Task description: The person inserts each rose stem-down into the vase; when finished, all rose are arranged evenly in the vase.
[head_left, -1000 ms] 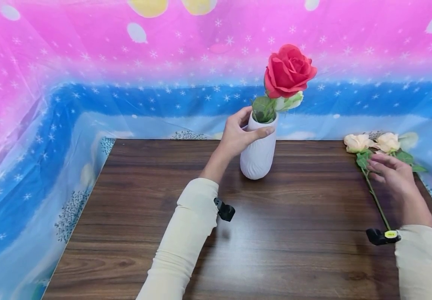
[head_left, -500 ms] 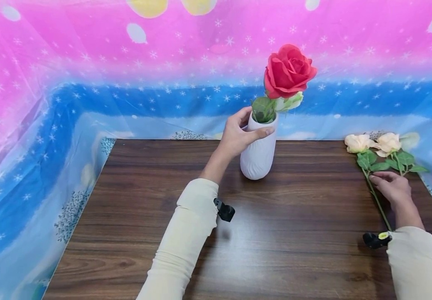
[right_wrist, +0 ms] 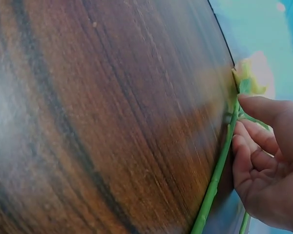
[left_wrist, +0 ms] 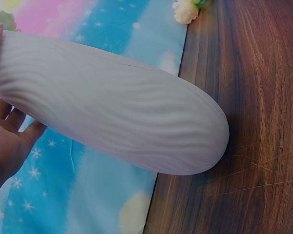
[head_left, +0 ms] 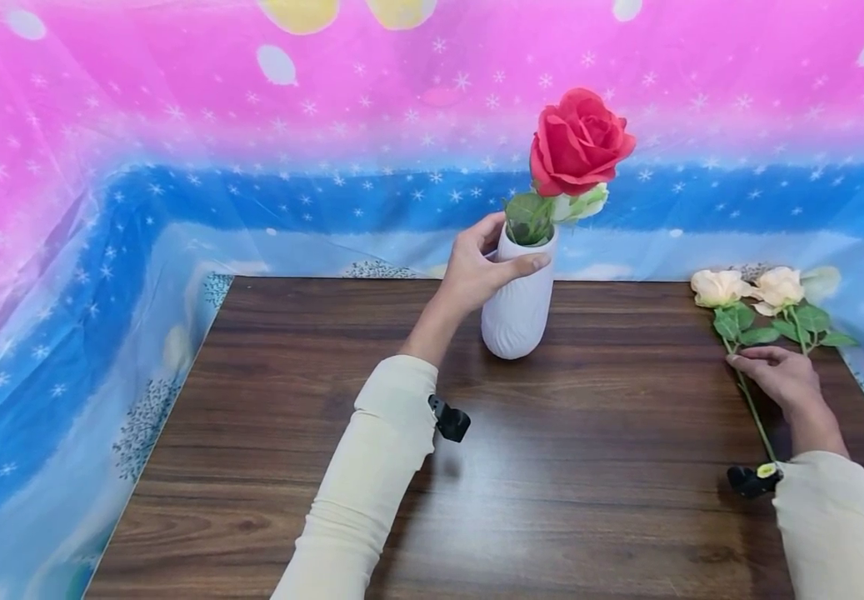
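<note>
My right hand (head_left: pixel 776 377) is curled over the green stem (head_left: pixel 756 417) of the cream roses (head_left: pixel 746 287). It lies flat, running away from me along the table's (head_left: pixel 589 467) right edge, blooms farthest out. Further back, my left hand (head_left: pixel 476 271) grips the white ribbed vase (head_left: pixel 517 312) holding the red rose (head_left: pixel 577 142).

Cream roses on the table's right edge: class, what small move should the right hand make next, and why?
Probably close the fingers on the stem and lift. The right hand rests on the cream roses' stem, which lies flat on the table, while the left hand grips the white vase holding one red rose.
</note>
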Demonstrator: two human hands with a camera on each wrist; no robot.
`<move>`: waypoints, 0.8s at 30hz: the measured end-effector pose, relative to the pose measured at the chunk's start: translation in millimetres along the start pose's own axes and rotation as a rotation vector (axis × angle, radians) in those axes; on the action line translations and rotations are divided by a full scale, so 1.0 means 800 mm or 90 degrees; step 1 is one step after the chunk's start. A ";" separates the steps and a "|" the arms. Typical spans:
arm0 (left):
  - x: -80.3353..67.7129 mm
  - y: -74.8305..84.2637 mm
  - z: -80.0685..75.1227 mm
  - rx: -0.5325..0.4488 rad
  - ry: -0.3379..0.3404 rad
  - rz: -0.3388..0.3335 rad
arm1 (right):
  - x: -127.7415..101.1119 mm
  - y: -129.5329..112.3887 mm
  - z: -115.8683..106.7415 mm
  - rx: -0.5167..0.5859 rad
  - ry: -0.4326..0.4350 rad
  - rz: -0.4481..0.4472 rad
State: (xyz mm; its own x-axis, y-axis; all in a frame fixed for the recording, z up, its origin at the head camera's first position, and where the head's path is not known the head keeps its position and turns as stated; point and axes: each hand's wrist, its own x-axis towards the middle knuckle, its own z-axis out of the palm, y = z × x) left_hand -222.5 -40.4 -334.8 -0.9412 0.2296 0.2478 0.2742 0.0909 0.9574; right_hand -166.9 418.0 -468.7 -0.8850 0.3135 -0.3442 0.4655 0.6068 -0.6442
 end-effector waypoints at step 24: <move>-0.001 0.001 0.000 -0.005 -0.004 -0.013 | 0.000 -0.018 0.004 -0.123 0.007 -0.007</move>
State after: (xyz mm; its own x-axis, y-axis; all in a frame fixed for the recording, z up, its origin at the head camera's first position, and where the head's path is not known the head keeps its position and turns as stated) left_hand -221.6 -40.2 -334.2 -0.9455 0.2337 0.2267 0.2527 0.0875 0.9636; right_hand -173.7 407.0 -462.1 -0.8908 0.3130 -0.3295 0.4463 0.7392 -0.5044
